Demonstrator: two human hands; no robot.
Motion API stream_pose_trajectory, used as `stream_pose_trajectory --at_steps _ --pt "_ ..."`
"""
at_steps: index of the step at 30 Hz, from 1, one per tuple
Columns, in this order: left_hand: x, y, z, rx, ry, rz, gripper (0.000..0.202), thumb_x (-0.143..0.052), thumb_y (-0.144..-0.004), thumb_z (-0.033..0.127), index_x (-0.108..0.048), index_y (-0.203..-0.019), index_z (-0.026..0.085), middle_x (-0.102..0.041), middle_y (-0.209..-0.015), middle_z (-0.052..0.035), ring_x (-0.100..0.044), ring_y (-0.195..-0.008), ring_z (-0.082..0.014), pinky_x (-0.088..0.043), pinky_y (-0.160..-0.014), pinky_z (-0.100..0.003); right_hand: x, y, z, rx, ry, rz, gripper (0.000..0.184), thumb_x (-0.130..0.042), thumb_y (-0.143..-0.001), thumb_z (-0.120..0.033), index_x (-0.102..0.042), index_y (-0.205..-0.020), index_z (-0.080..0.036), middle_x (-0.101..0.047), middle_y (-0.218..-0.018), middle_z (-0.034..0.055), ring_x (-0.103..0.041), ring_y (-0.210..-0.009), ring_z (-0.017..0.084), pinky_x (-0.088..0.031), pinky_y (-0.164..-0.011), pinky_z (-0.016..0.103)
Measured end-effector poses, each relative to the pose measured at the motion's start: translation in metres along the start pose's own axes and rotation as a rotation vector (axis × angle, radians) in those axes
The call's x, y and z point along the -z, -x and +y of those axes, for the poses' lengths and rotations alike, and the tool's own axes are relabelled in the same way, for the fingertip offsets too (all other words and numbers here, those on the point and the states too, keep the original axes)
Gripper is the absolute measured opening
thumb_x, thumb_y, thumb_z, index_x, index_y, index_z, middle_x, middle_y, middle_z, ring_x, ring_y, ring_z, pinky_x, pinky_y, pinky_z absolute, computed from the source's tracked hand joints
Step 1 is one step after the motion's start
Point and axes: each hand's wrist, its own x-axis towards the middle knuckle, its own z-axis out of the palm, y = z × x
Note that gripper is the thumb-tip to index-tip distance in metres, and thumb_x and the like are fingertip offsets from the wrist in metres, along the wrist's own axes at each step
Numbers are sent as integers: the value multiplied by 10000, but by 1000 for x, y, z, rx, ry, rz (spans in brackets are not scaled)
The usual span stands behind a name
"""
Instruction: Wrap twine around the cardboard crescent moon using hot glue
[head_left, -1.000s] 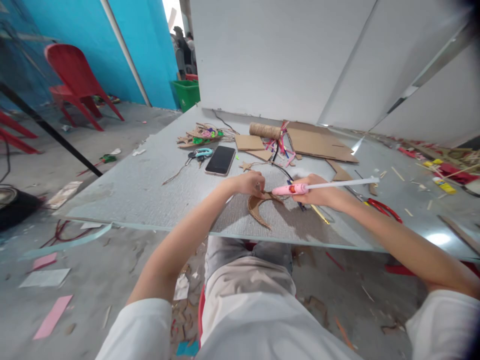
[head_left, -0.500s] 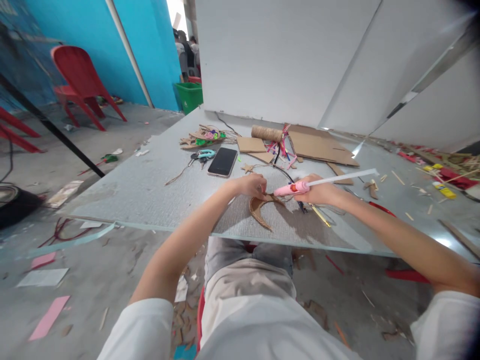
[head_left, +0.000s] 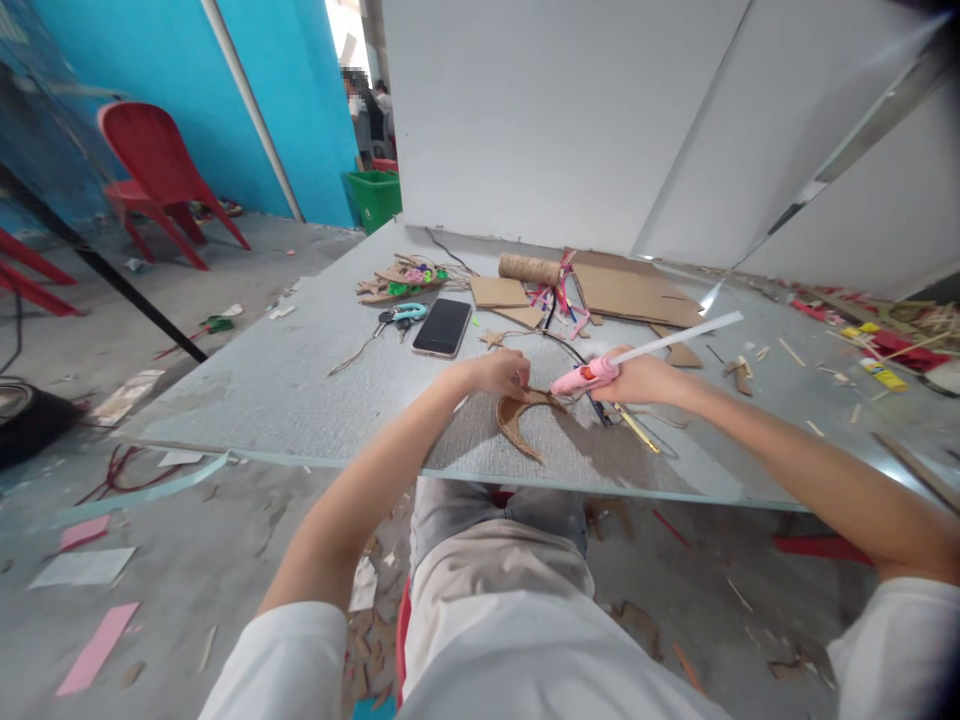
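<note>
My left hand (head_left: 504, 374) is closed in a pinch on the upper edge of a crescent-shaped cardboard piece (head_left: 513, 424), which stands near the table's front edge. My right hand (head_left: 634, 378) is wrapped around a pink hot glue gun (head_left: 586, 375) with a long white glue stick (head_left: 686, 336) sticking out of its back. The gun's nozzle points left, at the crescent's top edge by my left fingertips; whether they touch I cannot tell. A small cardboard star (head_left: 492, 340) lies just beyond my left hand, with thin twine running from it.
On the glass-topped table (head_left: 285, 400) lie a phone (head_left: 443, 327), blue-handled scissors (head_left: 407, 313), a twine roll (head_left: 529, 268), cardboard sheets (head_left: 637, 289) and decorated cardboard pieces (head_left: 401, 277). A yellow pencil-like stick (head_left: 636, 428) is under my right hand. Wood scraps lie at right; a grey wall panel (head_left: 540, 120) rises behind.
The glue gun has tilted, its nozzle lower and its glue stick swung a little left and upward. My left hand stays on the crescent; the view has shifted slightly.
</note>
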Motion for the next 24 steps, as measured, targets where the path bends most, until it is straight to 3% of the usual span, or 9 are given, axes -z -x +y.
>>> stream_pose_trajectory --at_steps 4,17,24 --pt "1 1 1 -3 -3 -5 334 -668 -753 466 -689 -865 153 -633 -897 -75 -580 -835 -191 -428 -708 -242 4 -1 -2 31 -50 -32 323 -529 -670 -151 -726 -878 -301 -686 -747 -51 -549 -621 124 -322 -526 224" --pt "1 0 3 16 -13 -13 307 -676 -761 429 -688 -882 147 -627 -902 -68 -580 -852 -188 -424 -725 -243 18 8 -13 -22 -68 -129 417 -512 -666 -102 -742 -973 -265 -713 -855 -55 -580 -674 102 -348 -543 181" --pt "2 1 5 20 -21 -19 294 -703 -746 402 -688 -879 140 -627 -901 -63 -583 -840 -178 -426 -714 -232 22 6 -16 -1 -104 -161 480 -484 -650 -94 -739 -1009 -286 -727 -910 -70 -610 -748 113 -402 -625 179"
